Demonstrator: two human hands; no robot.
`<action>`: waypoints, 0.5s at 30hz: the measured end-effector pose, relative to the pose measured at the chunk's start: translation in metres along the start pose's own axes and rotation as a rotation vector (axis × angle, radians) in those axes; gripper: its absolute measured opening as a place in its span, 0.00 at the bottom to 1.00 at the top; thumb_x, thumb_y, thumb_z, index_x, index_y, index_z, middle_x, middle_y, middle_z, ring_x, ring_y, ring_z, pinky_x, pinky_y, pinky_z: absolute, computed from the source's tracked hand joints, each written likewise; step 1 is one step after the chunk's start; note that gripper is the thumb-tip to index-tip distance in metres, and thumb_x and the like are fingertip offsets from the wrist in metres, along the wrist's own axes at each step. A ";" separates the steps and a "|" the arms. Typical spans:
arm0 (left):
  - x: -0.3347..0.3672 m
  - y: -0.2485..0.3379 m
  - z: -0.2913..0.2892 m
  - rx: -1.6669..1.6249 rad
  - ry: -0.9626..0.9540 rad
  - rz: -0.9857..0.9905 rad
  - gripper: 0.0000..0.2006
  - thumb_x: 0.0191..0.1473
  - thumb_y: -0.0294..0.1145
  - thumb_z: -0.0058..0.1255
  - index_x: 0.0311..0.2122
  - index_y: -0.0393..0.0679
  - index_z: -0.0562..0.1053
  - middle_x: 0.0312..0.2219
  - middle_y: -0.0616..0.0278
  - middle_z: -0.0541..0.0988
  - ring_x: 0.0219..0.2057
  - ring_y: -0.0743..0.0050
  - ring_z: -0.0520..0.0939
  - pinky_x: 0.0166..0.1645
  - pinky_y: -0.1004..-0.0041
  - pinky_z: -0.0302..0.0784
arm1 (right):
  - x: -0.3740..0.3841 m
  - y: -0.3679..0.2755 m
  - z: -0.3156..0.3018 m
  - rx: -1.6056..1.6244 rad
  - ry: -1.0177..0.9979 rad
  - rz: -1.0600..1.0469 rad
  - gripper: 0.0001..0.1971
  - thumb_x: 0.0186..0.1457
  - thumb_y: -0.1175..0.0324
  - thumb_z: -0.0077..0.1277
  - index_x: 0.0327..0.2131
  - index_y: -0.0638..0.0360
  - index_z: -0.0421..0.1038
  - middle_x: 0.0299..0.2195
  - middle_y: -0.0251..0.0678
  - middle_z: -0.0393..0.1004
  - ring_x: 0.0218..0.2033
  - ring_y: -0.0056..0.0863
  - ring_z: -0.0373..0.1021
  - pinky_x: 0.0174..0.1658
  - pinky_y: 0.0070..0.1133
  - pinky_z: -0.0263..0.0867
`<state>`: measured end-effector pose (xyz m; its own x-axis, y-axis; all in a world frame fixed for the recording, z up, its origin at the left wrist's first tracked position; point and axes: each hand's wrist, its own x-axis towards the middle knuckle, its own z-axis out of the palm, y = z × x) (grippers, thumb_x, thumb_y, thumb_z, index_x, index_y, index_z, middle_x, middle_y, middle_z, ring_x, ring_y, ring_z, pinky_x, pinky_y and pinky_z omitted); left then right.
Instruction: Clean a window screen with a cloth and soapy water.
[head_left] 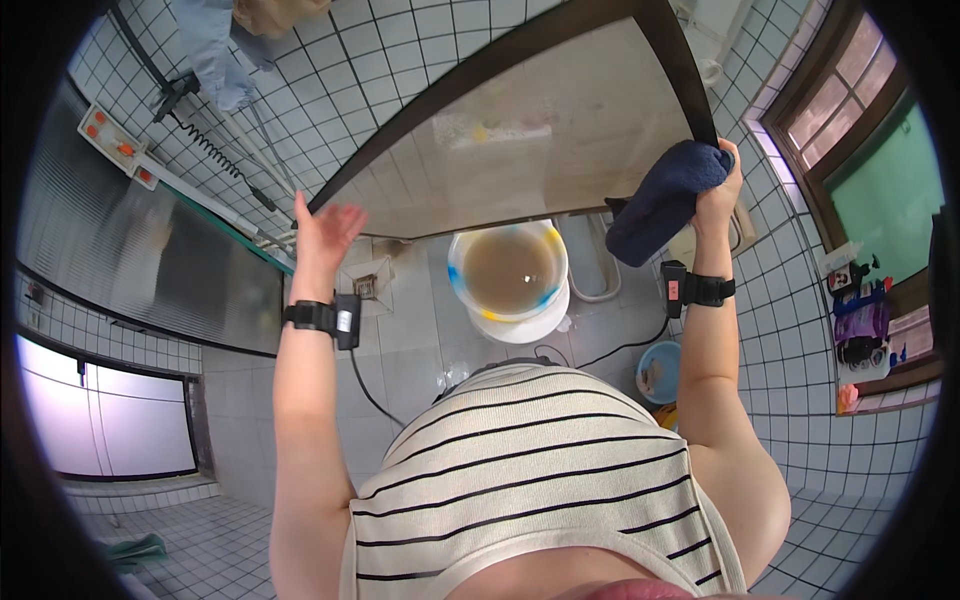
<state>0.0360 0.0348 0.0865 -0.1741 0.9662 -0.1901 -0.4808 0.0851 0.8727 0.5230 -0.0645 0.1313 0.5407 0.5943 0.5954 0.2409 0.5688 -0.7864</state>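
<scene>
A large window screen [560, 130] with a dark brown frame and a greyish, stained panel leans tilted in front of me. My left hand [328, 235] is at its lower left corner, fingers stretched out and thumb apart, with the frame's corner by the gap between them. On the opposite side, my right hand [718, 195] grips a bunched dark blue cloth [660, 205] against the right edge of the frame. Part of the right fingers is hidden behind the cloth and frame. Below the screen stands a round white basin [460, 290] with blue and yellow patches, holding murky brown water.
The basin rests on a white stand [525, 328] over wet grey floor tiles. A floor drain [367, 287] lies left of it, a blue bucket [659, 370] to the right. A ribbed glass partition [150, 230] is at left; bottles crowd the windowsill [865, 400] at right.
</scene>
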 end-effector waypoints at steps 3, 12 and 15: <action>0.003 -0.006 -0.004 -0.335 -0.059 -0.492 0.41 0.47 0.57 0.43 0.50 0.23 0.50 0.47 0.36 0.59 0.49 0.38 0.63 0.50 0.53 0.66 | -0.013 0.005 -0.014 0.200 -0.054 0.127 0.11 0.46 0.78 0.48 0.36 0.61 0.63 0.28 0.28 0.67 0.28 0.16 0.64 0.34 0.12 0.61; 0.005 -0.089 -0.021 -0.350 -0.158 -0.883 0.15 0.49 0.37 0.49 0.34 0.33 0.64 0.29 0.56 0.71 0.35 0.63 0.75 0.42 0.68 0.75 | -0.048 0.035 -0.058 -0.016 -0.121 0.246 0.09 0.41 0.77 0.50 0.29 0.59 0.65 0.41 0.33 0.64 0.41 0.21 0.60 0.45 0.15 0.54; -0.012 -0.113 -0.007 -0.231 -0.148 -0.740 0.11 0.48 0.31 0.48 0.33 0.36 0.65 0.28 0.58 0.71 0.32 0.63 0.75 0.44 0.69 0.74 | -0.060 0.037 -0.066 -0.048 -0.184 0.207 0.10 0.40 0.77 0.50 0.30 0.58 0.65 0.41 0.32 0.64 0.41 0.21 0.60 0.47 0.16 0.53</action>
<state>0.0865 0.0122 -0.0131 0.3695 0.7022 -0.6086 -0.5964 0.6815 0.4242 0.5523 -0.1165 0.0562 0.4277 0.7910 0.4374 0.1808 0.3993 -0.8988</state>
